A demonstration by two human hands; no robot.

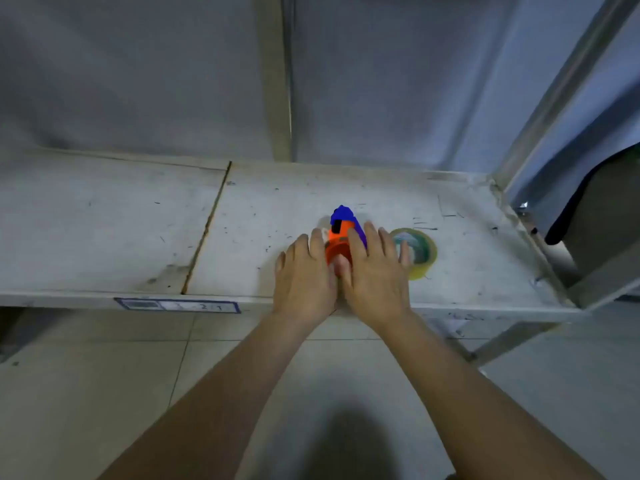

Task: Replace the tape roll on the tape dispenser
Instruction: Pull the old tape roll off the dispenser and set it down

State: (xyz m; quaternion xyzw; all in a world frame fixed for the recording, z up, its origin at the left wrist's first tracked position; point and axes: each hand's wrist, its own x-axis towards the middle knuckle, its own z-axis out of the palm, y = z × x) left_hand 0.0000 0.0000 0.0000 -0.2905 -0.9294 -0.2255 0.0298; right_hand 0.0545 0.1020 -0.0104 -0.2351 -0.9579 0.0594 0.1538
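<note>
An orange and blue tape dispenser [341,237] stands on the grey metal shelf [242,237], its blue end pointing away from me. My left hand [304,275] lies against its left side and my right hand [375,271] against its right side, fingers stretched forward, thumbs meeting at the orange near end. A yellowish roll of clear tape [420,251] lies flat on the shelf just right of my right hand, partly hidden by its fingers. A pale object peeks out left of the dispenser, too hidden to identify.
The shelf has a seam [207,230] left of centre and a blue-edged label [176,305] on its front lip. A metal upright [554,98] rises at the right corner, with a dark object [595,202] beyond it. Tiled floor lies below.
</note>
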